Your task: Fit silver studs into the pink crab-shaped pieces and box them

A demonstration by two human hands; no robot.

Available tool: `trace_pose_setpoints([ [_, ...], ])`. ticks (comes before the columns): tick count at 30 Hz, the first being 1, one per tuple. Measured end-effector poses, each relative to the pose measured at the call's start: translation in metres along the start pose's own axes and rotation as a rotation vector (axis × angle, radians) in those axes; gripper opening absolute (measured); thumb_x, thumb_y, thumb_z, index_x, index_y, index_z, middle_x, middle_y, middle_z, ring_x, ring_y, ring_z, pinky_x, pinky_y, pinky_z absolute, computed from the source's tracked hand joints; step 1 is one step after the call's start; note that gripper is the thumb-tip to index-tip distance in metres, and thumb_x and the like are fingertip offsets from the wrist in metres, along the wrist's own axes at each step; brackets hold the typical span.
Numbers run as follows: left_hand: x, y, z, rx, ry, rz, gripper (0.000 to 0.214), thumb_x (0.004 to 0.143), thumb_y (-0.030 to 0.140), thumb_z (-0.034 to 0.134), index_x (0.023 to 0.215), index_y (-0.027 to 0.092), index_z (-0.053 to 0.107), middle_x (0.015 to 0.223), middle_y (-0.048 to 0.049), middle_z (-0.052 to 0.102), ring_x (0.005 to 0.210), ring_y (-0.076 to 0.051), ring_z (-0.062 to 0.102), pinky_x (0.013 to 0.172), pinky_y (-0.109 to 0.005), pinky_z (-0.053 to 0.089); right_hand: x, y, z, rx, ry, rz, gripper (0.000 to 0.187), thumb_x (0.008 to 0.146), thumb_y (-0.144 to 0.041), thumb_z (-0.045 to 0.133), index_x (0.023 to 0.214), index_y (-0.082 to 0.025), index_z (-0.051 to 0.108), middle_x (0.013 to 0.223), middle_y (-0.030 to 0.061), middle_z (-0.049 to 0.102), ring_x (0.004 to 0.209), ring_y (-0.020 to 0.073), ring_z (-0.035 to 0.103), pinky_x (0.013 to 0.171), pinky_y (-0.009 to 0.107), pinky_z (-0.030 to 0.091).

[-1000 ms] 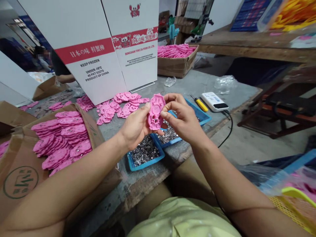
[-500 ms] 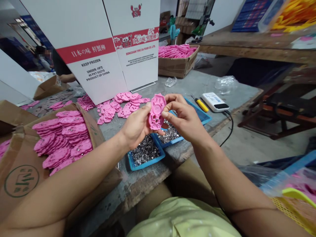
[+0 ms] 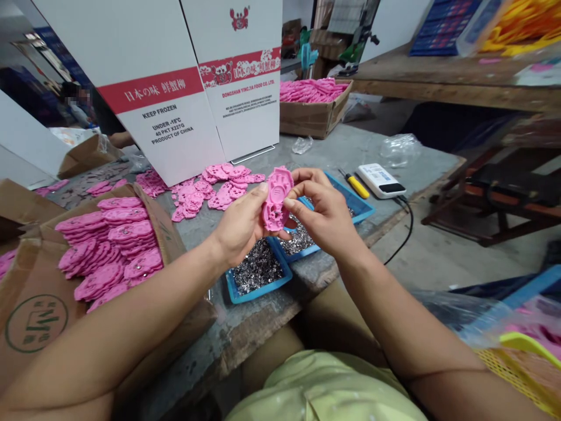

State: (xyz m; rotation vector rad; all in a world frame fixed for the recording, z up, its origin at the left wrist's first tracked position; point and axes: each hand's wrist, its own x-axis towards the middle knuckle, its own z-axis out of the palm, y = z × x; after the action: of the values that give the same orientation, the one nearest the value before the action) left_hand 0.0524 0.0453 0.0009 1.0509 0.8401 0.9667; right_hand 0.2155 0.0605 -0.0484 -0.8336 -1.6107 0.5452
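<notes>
A pink molded plastic part [image 3: 277,196], with a round recess and small holes, is raised over the blue trays. My left hand [image 3: 243,225] holds it by its left edge, thumb on the face and fingers behind. My right hand [image 3: 322,210] is closed in a pinch at the part's right edge; whatever lies between thumb and forefinger is hidden. Below, a blue tray [image 3: 258,297] holds many small shiny metal pieces [image 3: 258,266]. Another blue tray [image 3: 302,252] with similar pieces is partly covered by my right hand.
Stacked pink parts [image 3: 118,240] fill a cardboard box [image 3: 35,310] at left. Loose pink parts [image 3: 188,199] lie before a white carton [image 3: 175,111]. At right are a yellow-handled screwdriver [image 3: 358,186] and a white corded device [image 3: 381,180]. Another person's hand [image 3: 121,139] shows behind the carton.
The view has shifted very slightly. Both hands keep nearly the same hold, with the right fingertips still at the pink part's right edge.
</notes>
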Motion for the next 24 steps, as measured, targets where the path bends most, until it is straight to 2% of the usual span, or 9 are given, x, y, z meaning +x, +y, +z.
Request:
trace_pose_setpoints([
  [5,-0.003,0.000,0.001,-0.043,-0.017,0.004,0.031,0.108,0.035,0.042,0.112,0.012,0.062,0.098,-0.0119,0.072,0.077,-0.019,0.072,0.065,-0.033,0.064,-0.004,-0.001,0.007,0.018,0.099,-0.030,0.015,0.088,-0.022,0.072,0.077,-0.022,0.061,0.112,0.0057,0.066,0.110,0.0213,0.064,0.101,0.042,0.054],
  [8,-0.005,0.003,0.001,-0.049,-0.046,0.030,0.023,0.103,0.035,0.054,0.108,0.013,0.061,0.097,-0.0102,0.072,0.080,-0.019,0.072,0.068,-0.032,0.064,-0.006,-0.003,0.012,0.056,0.173,-0.055,0.014,0.087,-0.022,0.075,0.077,-0.023,0.066,0.111,0.0052,0.067,0.110,0.0212,0.066,0.101,0.042,0.055],
  [10,-0.006,0.005,0.001,-0.032,-0.047,0.050,0.018,0.094,0.026,0.064,0.108,0.014,0.060,0.096,-0.0081,0.071,0.078,-0.018,0.071,0.065,-0.030,0.063,-0.008,-0.004,0.014,0.081,0.206,-0.054,0.010,0.089,-0.025,0.074,0.080,-0.024,0.071,0.113,0.0055,0.067,0.111,0.0213,0.066,0.104,0.043,0.055],
  [14,-0.006,0.009,0.002,0.041,-0.031,0.037,0.035,0.077,0.008,0.069,0.111,0.013,0.058,0.094,-0.0070,0.070,0.072,-0.016,0.069,0.060,-0.029,0.061,-0.012,-0.001,0.014,0.130,0.272,0.003,0.013,0.097,-0.031,0.066,0.091,-0.027,0.077,0.120,0.0070,0.067,0.122,0.0233,0.063,0.107,0.046,0.055],
  [19,-0.006,0.010,0.001,0.124,-0.014,0.040,0.048,0.080,0.013,0.073,0.123,0.011,0.052,0.100,-0.0112,0.075,0.069,-0.016,0.071,0.057,-0.028,0.059,-0.011,0.019,0.005,0.226,0.362,0.111,0.013,0.095,-0.034,0.068,0.093,-0.025,0.076,0.116,0.0070,0.069,0.120,0.0236,0.065,0.108,0.048,0.053],
  [24,-0.006,0.009,-0.001,0.158,-0.022,0.050,0.040,0.083,0.020,0.075,0.114,0.014,0.051,0.096,-0.0100,0.076,0.066,-0.017,0.073,0.054,-0.028,0.058,-0.014,0.043,0.001,0.244,0.367,0.197,0.016,0.092,-0.038,0.070,0.090,-0.023,0.076,0.114,0.0077,0.069,0.116,0.0236,0.065,0.104,0.047,0.054],
])
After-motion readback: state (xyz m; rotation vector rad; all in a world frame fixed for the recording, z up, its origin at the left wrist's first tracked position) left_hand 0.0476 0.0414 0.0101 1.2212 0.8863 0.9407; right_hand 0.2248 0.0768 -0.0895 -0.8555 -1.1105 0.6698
